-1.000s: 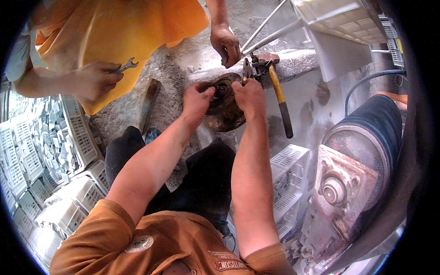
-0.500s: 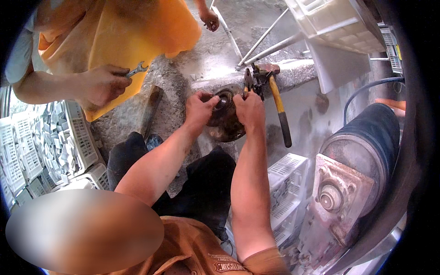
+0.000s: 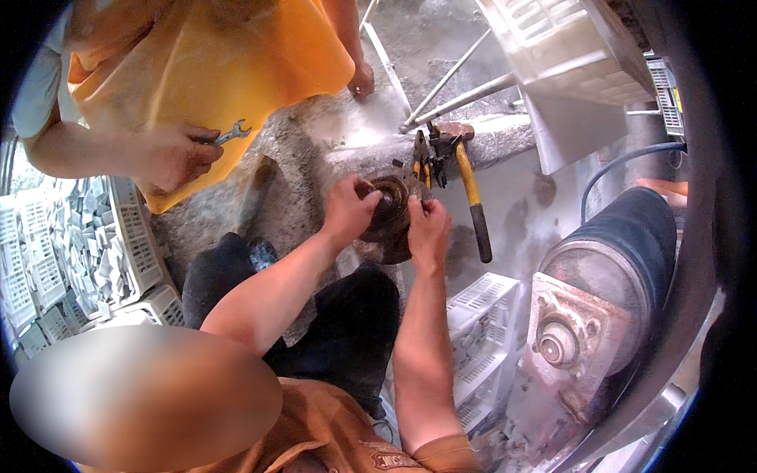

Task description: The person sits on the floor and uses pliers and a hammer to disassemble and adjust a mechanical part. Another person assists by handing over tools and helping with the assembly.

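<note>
A dark, greasy round metal part [image 3: 385,251] with a ringed centre, like a bearing in its housing, sits in front of me on a dusty ledge. My left hand [image 3: 349,211] is closed at its left side, thumb and fingertips on the ring near the middle. On the right side my right hand [image 3: 429,230] pinches at the rim; whether a small piece is between those fingertips is hard to see. Just beyond lie pliers [image 3: 421,156] with yellow handles. Beside them is a hammer [image 3: 473,197] with a yellow and black handle.
At the far left a co-worker's hand [image 3: 185,162] holds an open-ended wrench [image 3: 233,133] in front of an orange apron [image 3: 213,63]. White crates [image 3: 136,232] of grey pieces stand left, another crate [image 3: 482,311] right. A large roller [image 3: 615,252] with a square flange is at right.
My right hand has drawn back from beside the pliers to the part's rim, and my left hand has shifted slightly. The co-worker's far hand has lowered; the view has shifted a little.
</note>
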`<move>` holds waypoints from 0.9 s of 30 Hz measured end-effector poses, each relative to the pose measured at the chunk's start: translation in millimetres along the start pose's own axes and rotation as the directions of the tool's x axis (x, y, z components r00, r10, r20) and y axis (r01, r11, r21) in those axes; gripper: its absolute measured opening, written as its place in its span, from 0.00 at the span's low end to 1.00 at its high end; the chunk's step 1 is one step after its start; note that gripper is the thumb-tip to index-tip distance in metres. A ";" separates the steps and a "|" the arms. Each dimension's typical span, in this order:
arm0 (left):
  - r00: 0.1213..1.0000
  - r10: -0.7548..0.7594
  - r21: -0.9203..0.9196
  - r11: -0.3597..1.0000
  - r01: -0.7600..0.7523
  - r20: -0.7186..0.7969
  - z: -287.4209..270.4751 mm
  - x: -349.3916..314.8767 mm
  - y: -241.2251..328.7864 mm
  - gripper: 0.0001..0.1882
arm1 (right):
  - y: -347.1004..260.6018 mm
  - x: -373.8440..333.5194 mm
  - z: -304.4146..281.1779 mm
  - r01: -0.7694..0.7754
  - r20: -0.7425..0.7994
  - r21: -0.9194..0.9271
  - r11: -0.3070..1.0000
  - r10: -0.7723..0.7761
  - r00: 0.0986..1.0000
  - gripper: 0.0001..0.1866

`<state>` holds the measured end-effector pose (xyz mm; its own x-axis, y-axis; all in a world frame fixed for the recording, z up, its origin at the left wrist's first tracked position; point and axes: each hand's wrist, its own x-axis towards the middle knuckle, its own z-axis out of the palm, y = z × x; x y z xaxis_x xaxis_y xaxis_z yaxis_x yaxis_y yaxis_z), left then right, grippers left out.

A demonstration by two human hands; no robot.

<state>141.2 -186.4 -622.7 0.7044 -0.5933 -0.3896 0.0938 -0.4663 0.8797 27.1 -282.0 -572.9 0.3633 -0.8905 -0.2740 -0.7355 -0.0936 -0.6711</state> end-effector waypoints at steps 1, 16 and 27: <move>1.000 0.010 0.002 1.000 -0.010 -0.002 -1.2 -1.2 1.2 0.13 | 5.1 -1.8 2.6 0.011 -0.003 0.058 0.998 -0.011 1.000 0.20; 0.902 0.432 0.425 0.817 -0.390 -0.005 7.7 10.8 -27.0 0.09 | 125.4 19.6 78.4 -0.137 0.213 0.385 0.913 0.056 0.975 0.16; 0.899 0.432 0.256 0.879 -0.402 -0.070 -13.5 -8.4 34.9 0.18 | 106.9 62.5 51.3 -0.003 -0.094 -0.400 0.916 -0.038 0.995 0.28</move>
<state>148.1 -188.9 -585.1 0.7233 -0.6888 0.0490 -0.3809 -0.3388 0.8603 0.5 -324.8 -697.2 0.3352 -0.9243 -0.1823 -0.9041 -0.2612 -0.3383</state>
